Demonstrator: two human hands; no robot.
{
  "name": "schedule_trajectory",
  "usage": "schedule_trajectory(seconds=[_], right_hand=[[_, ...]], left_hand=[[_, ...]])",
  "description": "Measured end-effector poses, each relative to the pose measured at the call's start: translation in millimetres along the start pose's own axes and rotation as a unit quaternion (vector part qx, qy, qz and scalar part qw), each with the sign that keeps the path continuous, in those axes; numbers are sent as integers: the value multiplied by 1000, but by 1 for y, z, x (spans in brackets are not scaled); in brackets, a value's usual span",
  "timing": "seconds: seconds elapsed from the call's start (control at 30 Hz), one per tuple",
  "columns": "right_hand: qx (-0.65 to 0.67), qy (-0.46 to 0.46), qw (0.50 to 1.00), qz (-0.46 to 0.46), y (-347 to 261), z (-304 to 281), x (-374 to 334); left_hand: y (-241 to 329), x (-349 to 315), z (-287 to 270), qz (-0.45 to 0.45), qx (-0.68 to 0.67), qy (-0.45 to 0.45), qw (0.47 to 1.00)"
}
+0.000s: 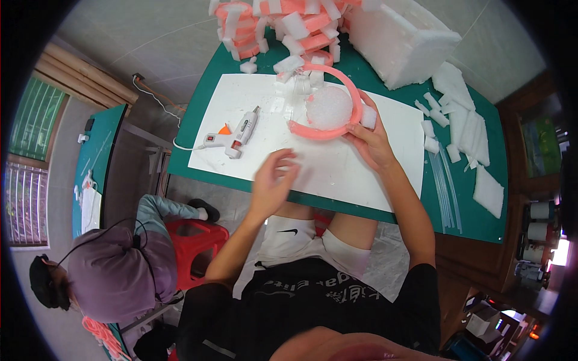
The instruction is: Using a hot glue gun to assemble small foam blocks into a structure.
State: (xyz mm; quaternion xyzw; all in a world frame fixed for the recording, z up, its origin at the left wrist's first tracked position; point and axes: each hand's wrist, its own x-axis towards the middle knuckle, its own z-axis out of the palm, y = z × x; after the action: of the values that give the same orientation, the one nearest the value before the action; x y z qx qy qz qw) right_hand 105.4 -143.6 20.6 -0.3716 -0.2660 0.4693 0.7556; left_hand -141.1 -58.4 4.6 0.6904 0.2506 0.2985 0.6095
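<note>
My right hand (374,138) grips the lower right side of a curved pink foam ring (319,136), which has a gap on its left. A small white foam block (368,117) sits against the ring's outer side by my fingers. Within the curve shows a round white foam piece (330,108); whether it is joined to the ring I cannot tell. My left hand (276,177) hovers over the near edge of the white board (337,180), fingers loosely bent and apart, with nothing visible in them. A grey-and-white hot glue gun (238,137) lies on the board to its left.
Pink foam pieces with white blocks (241,30) are heaped at the back, beside a large white foam box (397,45). On the green table's (415,225) right lie white foam sheets (472,135) and clear sticks (442,186). A seated person (117,271) is at left.
</note>
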Motion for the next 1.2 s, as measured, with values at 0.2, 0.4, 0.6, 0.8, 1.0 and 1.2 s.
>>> schedule_trajectory(seconds=[0.2, 0.4, 0.6, 0.8, 1.0, 1.2], right_hand=[[15, -6, 1000, -12, 0, 4, -4], [-5, 2, 1000, -16, -3, 7, -6], [-14, -5, 1000, -26, -5, 7, -6], [-13, -5, 999, -31, -3, 7, -5], [-10, -15, 999, -35, -2, 7, -5], [-88, -18, 995, -53, 2, 6, -5]], left_hand=[[0, 38, 64, -13, -197, 10, 980], [6, 51, 72, -22, -218, 46, 975], [8, 58, 81, 7, -226, 52, 973], [9, 63, 83, 53, -239, 76, 967], [9, 67, 86, 65, -254, 88, 961], [8, 75, 86, 62, -277, 80, 956]])
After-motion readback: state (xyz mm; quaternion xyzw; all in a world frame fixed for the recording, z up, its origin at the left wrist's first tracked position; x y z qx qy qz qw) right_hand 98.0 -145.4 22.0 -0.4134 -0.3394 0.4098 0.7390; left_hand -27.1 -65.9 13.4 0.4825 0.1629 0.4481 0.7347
